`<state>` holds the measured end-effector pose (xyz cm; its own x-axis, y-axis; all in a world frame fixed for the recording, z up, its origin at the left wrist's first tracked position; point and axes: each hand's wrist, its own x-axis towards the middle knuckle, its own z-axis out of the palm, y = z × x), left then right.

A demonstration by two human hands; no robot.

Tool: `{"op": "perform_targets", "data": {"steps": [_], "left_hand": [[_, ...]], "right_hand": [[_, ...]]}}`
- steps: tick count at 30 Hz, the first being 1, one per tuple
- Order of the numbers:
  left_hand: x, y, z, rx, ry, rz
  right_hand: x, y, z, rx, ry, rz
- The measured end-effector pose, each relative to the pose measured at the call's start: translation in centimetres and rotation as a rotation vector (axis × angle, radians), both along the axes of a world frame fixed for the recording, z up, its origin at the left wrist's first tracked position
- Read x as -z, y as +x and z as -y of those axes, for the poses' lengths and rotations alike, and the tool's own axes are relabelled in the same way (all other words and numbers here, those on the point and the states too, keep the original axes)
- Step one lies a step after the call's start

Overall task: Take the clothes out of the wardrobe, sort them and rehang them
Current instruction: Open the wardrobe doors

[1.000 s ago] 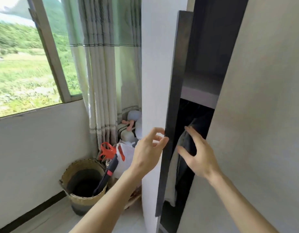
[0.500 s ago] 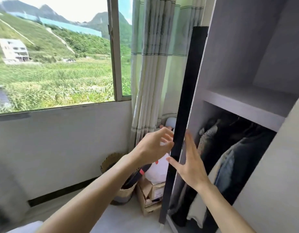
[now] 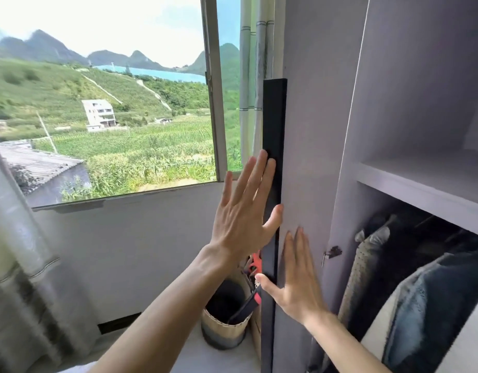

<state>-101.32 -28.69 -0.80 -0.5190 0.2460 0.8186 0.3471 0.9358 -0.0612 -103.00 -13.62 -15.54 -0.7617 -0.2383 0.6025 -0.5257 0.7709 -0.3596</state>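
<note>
The wardrobe door [image 3: 305, 146] stands swung wide open, its black edge [image 3: 274, 125] facing me. My left hand [image 3: 243, 211] is flat with straight fingers, its fingertips and thumb touching that black edge. My right hand [image 3: 297, 281] presses flat against the door's pale inner face lower down. Inside the wardrobe, under a shelf [image 3: 420, 181], several clothes hang: a knitted grey-beige garment [image 3: 361, 270] and a blue denim jacket [image 3: 426, 300], with dark items behind them. Neither hand holds any clothing.
A woven basket [image 3: 221, 329] with a red-and-black tool stands on the floor left of the door. A window [image 3: 103, 103] with curtains [image 3: 255, 76] is on the left wall. A grey curtain [image 3: 20, 265] hangs at the near left.
The door has swung further open, showing its inner face. My left hand went from curled at the edge to flat. My right hand moved onto the inner face. The view panned left.
</note>
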Motion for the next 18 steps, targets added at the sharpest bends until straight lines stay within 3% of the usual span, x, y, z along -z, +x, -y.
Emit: {"op": "perform_targets", "data": {"steps": [18], "left_hand": [[1.3,-5.1,8.7,-0.395,-0.137,0.014]], "right_hand": [[0.5,-5.4,9.2,0.036,-0.035,0.006]]}}
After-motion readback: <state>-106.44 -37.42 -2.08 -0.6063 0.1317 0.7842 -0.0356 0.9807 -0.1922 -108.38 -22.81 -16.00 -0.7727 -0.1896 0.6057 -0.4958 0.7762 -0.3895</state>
